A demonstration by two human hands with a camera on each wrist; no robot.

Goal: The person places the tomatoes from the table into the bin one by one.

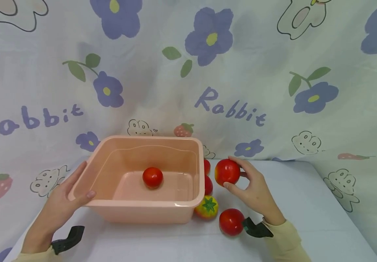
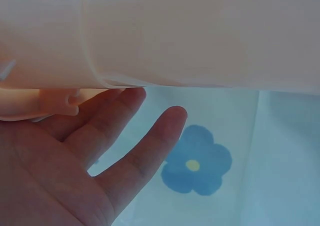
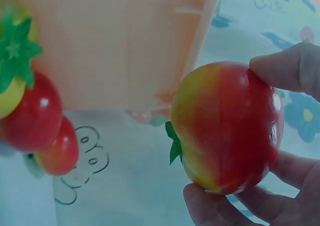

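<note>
My right hand (image 1: 252, 189) pinches a red tomato (image 1: 227, 171) between thumb and fingers, beside the right wall of a peach plastic bin (image 1: 149, 214). In the right wrist view this tomato (image 3: 227, 128) shows a yellow end with green leaves. My left hand (image 1: 63, 203) grips the bin's left rim, thumb on top; in the left wrist view its fingers (image 2: 145, 161) reach under the rim. One red tomato (image 1: 152, 177) lies on the bin's floor.
Along the bin's right side sit a yellow-green tomato (image 1: 207, 207) with a green leafy top and two red tomatoes (image 1: 208, 185), partly hidden by the bin. Another red tomato (image 1: 231, 222) lies on the white table (image 1: 319, 211) by the right wrist. A printed cloth (image 1: 257, 65) hangs behind.
</note>
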